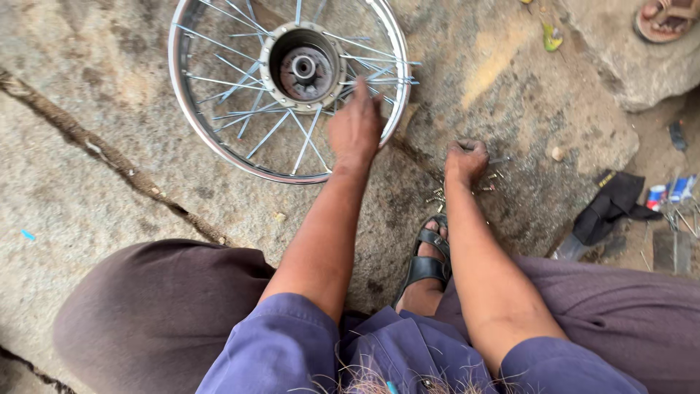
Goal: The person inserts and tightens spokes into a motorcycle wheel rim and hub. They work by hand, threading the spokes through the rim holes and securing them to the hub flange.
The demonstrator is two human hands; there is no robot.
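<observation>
1. Down on the rough grey rock (109,109) lies the shiny spoked metal wheel rim (191,109), flat, its dark round hub (304,68) facing up.
2. My left hand (355,128) rests over the spokes at the rim's near edge, fingers spread, grip loose, clasping nothing I can see.
3. My right hand (465,159) is curled tight among the small scattered metal nipples (436,195), beside my black sandal (426,255); whether that grip has hold of any, I cannot tell.

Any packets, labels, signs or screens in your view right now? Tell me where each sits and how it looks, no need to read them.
Small red and white packet: on the ground at far right, beside the black cloth; boxy, partly hidden.
Small blue and white packet: just right of the red one, at the picture's edge; flat, rectangular.
No signs or screens in view.
</observation>
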